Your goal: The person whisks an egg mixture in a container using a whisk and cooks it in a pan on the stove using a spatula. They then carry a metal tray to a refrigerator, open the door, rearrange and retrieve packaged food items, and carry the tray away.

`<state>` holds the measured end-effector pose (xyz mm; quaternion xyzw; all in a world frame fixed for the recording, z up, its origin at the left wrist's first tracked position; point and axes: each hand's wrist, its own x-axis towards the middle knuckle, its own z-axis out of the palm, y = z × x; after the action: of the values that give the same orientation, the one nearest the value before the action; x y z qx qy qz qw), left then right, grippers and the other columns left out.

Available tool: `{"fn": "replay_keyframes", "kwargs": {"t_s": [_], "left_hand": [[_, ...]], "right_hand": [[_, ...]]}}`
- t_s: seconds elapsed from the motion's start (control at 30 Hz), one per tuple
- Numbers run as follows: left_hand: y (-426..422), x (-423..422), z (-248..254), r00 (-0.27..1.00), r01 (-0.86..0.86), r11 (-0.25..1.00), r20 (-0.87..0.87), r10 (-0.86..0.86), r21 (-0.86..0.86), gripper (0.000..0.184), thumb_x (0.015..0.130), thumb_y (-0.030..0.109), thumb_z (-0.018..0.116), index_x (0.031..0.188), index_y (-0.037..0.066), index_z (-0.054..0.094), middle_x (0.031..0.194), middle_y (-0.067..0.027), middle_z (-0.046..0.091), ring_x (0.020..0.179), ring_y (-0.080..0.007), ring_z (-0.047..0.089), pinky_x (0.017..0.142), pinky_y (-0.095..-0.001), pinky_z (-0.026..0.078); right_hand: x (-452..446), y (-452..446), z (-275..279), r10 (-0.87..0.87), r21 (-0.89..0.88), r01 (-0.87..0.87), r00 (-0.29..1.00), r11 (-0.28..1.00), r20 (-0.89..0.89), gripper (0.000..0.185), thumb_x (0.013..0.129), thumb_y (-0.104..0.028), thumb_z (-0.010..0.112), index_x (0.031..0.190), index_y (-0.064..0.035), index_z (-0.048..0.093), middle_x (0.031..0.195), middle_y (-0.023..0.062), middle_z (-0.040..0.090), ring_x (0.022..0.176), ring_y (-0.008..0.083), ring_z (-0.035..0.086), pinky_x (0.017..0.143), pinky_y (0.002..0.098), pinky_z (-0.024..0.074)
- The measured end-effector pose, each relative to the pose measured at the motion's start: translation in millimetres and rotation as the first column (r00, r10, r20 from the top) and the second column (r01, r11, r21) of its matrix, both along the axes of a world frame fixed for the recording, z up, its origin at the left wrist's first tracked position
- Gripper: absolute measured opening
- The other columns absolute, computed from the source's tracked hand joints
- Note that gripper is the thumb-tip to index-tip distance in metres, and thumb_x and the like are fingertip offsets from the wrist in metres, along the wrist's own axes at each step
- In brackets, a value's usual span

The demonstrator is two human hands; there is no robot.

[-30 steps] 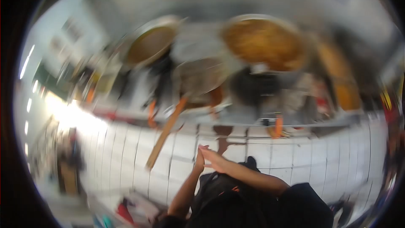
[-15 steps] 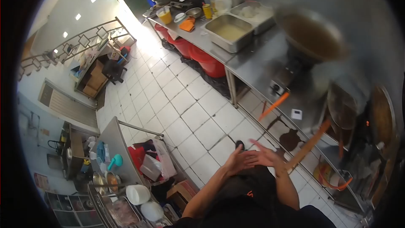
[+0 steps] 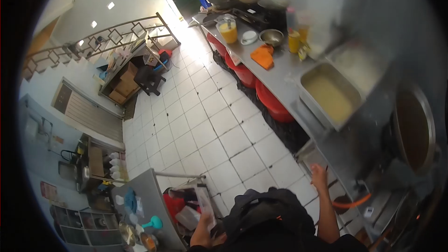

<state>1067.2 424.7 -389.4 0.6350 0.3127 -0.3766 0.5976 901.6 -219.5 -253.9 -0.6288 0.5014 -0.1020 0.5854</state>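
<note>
My left hand (image 3: 205, 227) is low in the view, in front of a clear plastic bin (image 3: 205, 203) beside the steel table; its fingers look apart, with nothing visible in them. My right hand (image 3: 319, 177) is beside the front edge of the long steel counter (image 3: 291, 100), loosely bent with its fingers a little apart and no held object visible. The two hands are well apart, on either side of my dark clothing. On the counter are a steel pan of pale yellow liquid (image 3: 332, 95), an orange cloth (image 3: 262, 57) and a large wok (image 3: 414, 128).
Red tubs (image 3: 270, 102) stand under the counter. At the lower left is a steel table (image 3: 149, 189) with a turquoise ladle (image 3: 154, 222). A dark stool (image 3: 149, 80) stands on the white tiled floor (image 3: 198, 116) near a railing (image 3: 112, 32). An orange hose (image 3: 352, 203) is near my right forearm.
My hands have separated, the left going down and left, the right moving right. The view has swung left from the woks towards the floor and doorway, and the steel pan now appears nearer.
</note>
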Motion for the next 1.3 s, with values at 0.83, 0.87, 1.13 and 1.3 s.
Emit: {"fn": "replay_keyframes", "kwargs": {"t_s": [0.83,0.87,1.13,1.3], "left_hand": [[-753.5,1032.0,187.2,0.458,0.83,0.542,0.718,-0.524,-0.133,0.069,0.101,0.06,0.032,0.142,0.007,0.047,0.142,-0.0077,0.051,0.129,-0.0254,0.047,0.107,-0.0429,0.035],[-778.0,1061.5,161.3,0.408,0.874,0.465,0.738,-0.537,-0.144,0.067,0.101,0.058,0.033,0.143,0.008,0.045,0.141,-0.0074,0.051,0.128,-0.0246,0.047,0.105,-0.0424,0.036],[-928.2,1120.8,133.8,0.345,0.782,-0.075,0.531,-0.774,-0.618,0.057,0.101,0.055,0.032,0.139,0.014,0.044,0.129,-0.009,0.05,0.128,-0.0243,0.047,0.105,-0.0418,0.041],[-971.3,1134.2,112.9,0.076,0.818,-0.352,0.691,-0.719,-0.455,0.06,0.099,0.055,0.035,0.144,0.015,0.038,0.139,-0.0088,0.044,0.129,-0.0274,0.045,0.107,-0.0424,0.039]], "right_hand": [[1004.6,-272.0,91.8,0.204,-0.831,0.093,0.949,0.548,0.241,0.055,0.089,-0.013,0.063,0.138,0.0023,0.044,0.133,0.0269,0.049,0.125,0.0435,0.044,0.108,0.0502,0.0338],[1026.5,-264.9,71.3,0.203,-0.721,0.046,0.945,0.692,0.255,0.049,0.088,-0.01,0.059,0.133,0.0049,0.047,0.133,0.0259,0.049,0.123,0.0435,0.044,0.109,0.0479,0.0338],[1101.6,-260.5,111.4,-0.093,-0.385,0.447,0.741,0.807,0.665,0.018,0.09,-0.018,0.065,0.093,-0.001,0.058,0.078,0.0098,0.062,0.074,0.0246,0.06,0.07,0.036,0.0472],[1124.5,-261.8,157.8,-0.44,-0.433,0.697,0.706,0.572,0.555,0.03,0.091,-0.023,0.065,0.077,0.0017,0.057,0.068,0.0098,0.06,0.063,0.0174,0.054,0.062,0.0354,0.0447]]}}
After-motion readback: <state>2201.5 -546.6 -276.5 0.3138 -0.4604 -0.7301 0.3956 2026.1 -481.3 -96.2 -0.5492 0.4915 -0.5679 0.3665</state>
